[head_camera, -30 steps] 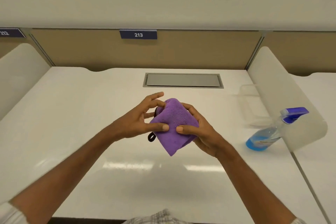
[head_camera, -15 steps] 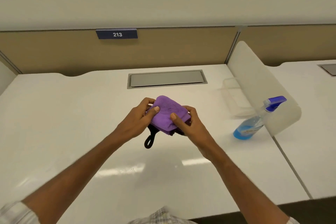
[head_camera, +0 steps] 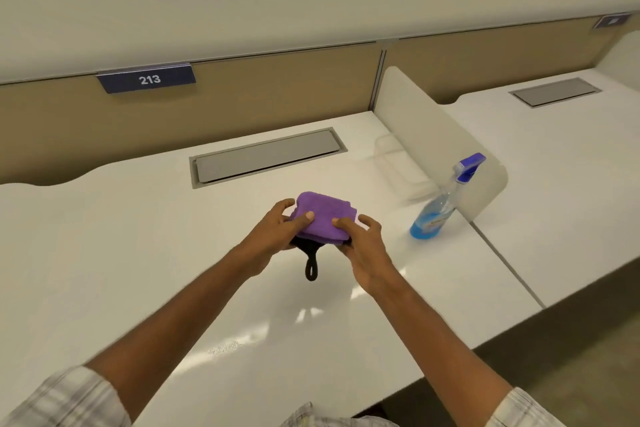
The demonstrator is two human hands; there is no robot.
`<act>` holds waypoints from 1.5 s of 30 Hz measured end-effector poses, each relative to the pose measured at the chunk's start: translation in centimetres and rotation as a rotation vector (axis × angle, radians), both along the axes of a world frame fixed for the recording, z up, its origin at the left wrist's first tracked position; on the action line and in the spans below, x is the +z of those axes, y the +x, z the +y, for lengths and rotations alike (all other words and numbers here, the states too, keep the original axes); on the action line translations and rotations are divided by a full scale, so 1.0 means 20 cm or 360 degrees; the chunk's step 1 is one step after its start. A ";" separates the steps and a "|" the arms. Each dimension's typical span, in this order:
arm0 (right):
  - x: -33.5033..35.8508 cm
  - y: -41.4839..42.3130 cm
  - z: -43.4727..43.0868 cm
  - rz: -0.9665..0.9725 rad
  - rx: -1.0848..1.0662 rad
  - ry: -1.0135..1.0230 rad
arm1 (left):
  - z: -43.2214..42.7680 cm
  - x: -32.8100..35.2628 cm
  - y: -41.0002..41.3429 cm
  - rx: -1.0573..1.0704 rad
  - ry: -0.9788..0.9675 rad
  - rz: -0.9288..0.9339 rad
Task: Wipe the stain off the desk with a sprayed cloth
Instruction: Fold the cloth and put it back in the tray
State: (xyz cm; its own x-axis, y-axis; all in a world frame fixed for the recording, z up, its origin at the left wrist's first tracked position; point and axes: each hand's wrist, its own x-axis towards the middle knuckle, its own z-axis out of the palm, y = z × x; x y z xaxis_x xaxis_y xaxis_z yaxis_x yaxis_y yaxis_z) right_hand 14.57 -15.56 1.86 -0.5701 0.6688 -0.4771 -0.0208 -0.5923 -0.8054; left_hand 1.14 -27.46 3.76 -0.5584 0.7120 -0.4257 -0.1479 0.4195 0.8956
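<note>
Holding a folded purple microfibre cloth (head_camera: 320, 217) between left hand (head_camera: 277, 230) and right hand (head_camera: 360, 239) above mid-worktop (head_camera: 121, 253); spray bottle (head_camera: 438, 208) leaning at three o'clock, nearer the right hand.

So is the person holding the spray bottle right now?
No, the spray bottle stands alone on the desk while the left hand and right hand both grip the purple cloth.

The spray bottle (head_camera: 437, 211) label is too blurred to read; the cloth (head_camera: 320, 218) hides both hands' inner fingers.
</note>
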 end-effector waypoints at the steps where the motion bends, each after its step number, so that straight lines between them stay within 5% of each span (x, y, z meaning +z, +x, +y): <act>1: -0.01 -0.01 0.04 -0.0047 -0.0072 0.0057 | 0.05 0.00 0.00 -0.0026 0.0051 -0.0088; 8: 0.01 -0.14 0.40 -0.0292 -0.0345 0.0633 | 0.53 0.02 0.01 -0.0017 0.0214 -0.0165; 19: -0.03 -0.42 1.10 -0.0099 -0.0784 0.0666 | 1.39 -0.01 -0.19 0.0087 0.0320 -0.0105; 30: -0.27 -0.63 1.63 -0.0295 -0.1242 0.0657 | 1.92 -0.22 -0.34 -0.0225 0.0152 0.0436; 45: -0.53 -0.64 1.77 -0.0533 -0.1103 0.0386 | 1.98 -0.36 -0.46 -0.0679 -0.0180 0.1215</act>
